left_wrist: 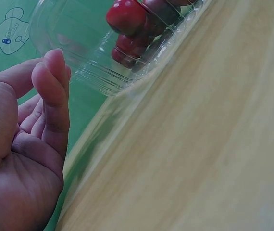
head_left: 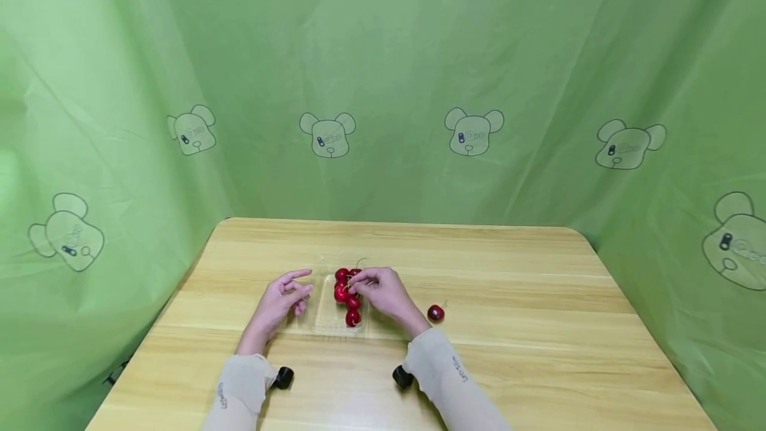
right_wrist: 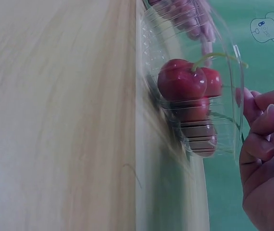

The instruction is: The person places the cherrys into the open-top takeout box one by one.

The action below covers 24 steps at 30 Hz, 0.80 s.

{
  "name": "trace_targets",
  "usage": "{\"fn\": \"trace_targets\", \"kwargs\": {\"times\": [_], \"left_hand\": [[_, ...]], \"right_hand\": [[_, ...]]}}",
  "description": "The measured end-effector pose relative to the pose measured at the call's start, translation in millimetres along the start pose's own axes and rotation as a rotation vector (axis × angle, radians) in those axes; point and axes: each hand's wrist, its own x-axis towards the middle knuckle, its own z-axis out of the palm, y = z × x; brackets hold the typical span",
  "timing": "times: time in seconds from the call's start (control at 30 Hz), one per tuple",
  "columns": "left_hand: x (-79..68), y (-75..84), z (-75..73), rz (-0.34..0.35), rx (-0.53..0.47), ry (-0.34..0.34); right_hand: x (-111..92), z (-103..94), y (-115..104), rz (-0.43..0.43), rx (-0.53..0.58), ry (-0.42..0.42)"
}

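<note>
A clear plastic box (head_left: 323,328) stands on the table with several red cherries (head_left: 353,317) gathered along its right side. Over these cherries, my right hand (head_left: 383,291) reaches in from the right, thumb and fingers pinching what looks like a thin cherry stem. In the right wrist view, the box wall partly covers the fingertips (right_wrist: 240,96). At the box's left side hovers my left hand (head_left: 280,300), holding nothing, its index finger extended and the others loosely bent. The left wrist view shows that hand (left_wrist: 26,144) beside the clear wall.
One dark red cherry (head_left: 435,313) with a stem lies on the wooden table (head_left: 538,324), right of my right forearm. A thin curved stem (right_wrist: 133,174) shows on the wood in the right wrist view. Green curtains (head_left: 395,52) surround the table's back and sides.
</note>
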Motion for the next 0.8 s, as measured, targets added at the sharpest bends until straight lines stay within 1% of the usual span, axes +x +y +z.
{"fn": "trace_targets", "kwargs": {"times": [0.23,0.43,0.63,0.8], "left_hand": [[1.2,-2.2,-0.8,-0.006,0.005,-0.004],[1.2,-2.8,-0.7,-0.001,0.002,-0.004],[1.7,-1.5,-0.7,0.005,-0.001,-0.010],[1.6,-1.4,-0.6,0.005,-0.001,-0.007]], "right_hand": [[-0.4,0.2,3.4,0.017,0.013,-0.021],[-1.5,0.5,2.8,0.003,0.009,-0.028],[-2.7,0.4,1.8,0.005,-0.001,-0.028],[-2.3,1.4,2.4,-0.015,-0.015,-0.025]]}}
